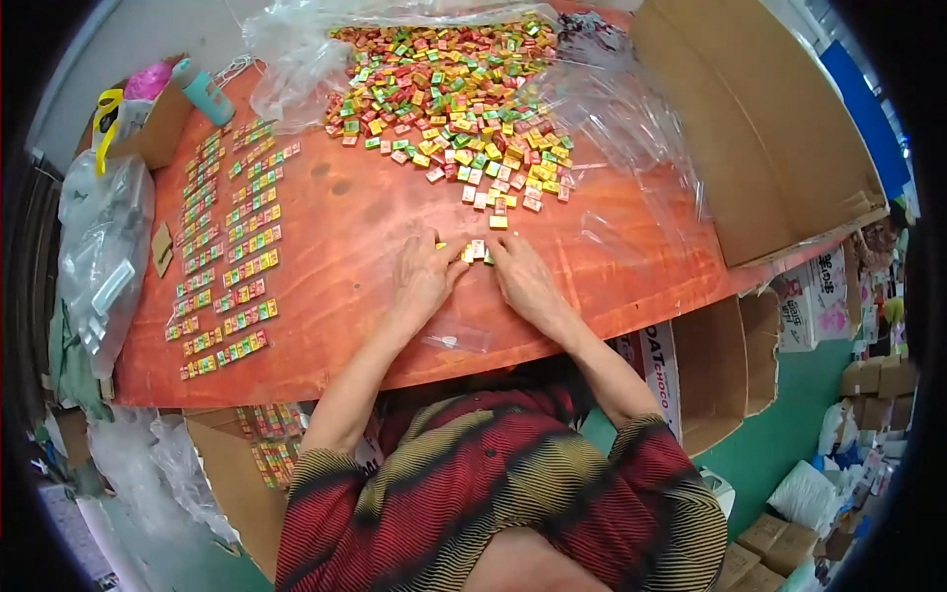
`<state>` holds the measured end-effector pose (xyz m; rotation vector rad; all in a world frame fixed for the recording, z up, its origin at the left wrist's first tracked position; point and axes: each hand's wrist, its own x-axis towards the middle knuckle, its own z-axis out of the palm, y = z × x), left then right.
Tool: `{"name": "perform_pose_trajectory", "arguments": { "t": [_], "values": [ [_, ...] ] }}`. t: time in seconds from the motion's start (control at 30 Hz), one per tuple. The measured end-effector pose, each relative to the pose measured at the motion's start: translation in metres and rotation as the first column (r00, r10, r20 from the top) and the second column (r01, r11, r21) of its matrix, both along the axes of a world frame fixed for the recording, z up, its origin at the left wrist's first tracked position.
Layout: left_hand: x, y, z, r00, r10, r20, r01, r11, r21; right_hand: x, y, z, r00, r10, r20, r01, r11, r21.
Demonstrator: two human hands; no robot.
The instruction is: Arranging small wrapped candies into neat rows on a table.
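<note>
Both hands lay flat on the desk (pixel 355 227), fingers pinching a short row of candies (pixel 476 251) between them: left hand (pixel 422 276) on its left end, right hand (pixel 523 281) on its right. Bare orange wood lay open around the wrists, down to the near edge. The loose pile (pixel 454 99) sat just beyond on clear plastic (pixel 631 128). Finished rows (pixel 232 247) lined the left side, well apart. A carton (pixel 760 128) overhung the right edge.
</note>
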<state>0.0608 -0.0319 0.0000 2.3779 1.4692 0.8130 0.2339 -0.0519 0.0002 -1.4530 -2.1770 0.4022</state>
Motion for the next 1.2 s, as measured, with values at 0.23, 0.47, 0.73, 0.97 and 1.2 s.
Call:
{"name": "perform_pose_trajectory", "arguments": {
  "t": [0.23, 0.47, 0.73, 0.97, 1.2],
  "values": [
    [-0.021, -0.003, 0.011, 0.998, 0.059, -0.028, -0.06, 0.998, -0.034, 0.001, 0.042, 0.006, 0.98, 0.169, -0.11, -0.176, 0.983, -0.056],
    [-0.019, -0.006, 0.004, 0.996, 0.067, -0.055, -0.066, 0.998, 0.019, -0.023, 0.129, -0.003, 0.918, -0.394, 0.053, 0.376, 0.903, 0.206],
    [-0.021, -0.003, 0.004, 0.997, 0.073, -0.004, -0.073, 0.997, 0.005, -0.021, 0.129, 0.015, 0.962, -0.272, 0.032, 0.259, 0.943, 0.207],
    [-0.024, -0.004, 0.009, 0.995, 0.088, -0.037, -0.088, 0.996, -0.015, -0.023, 0.054, 0.024, 0.935, -0.081, -0.344, 0.006, 0.977, -0.214],
    [-0.033, -0.011, 0.012, 0.992, 0.113, -0.06, -0.116, 0.992, -0.041, -0.034, 0.037, 0.003, 0.959, 0.081, -0.273, -0.078, 0.997, 0.022]
  ]
}}
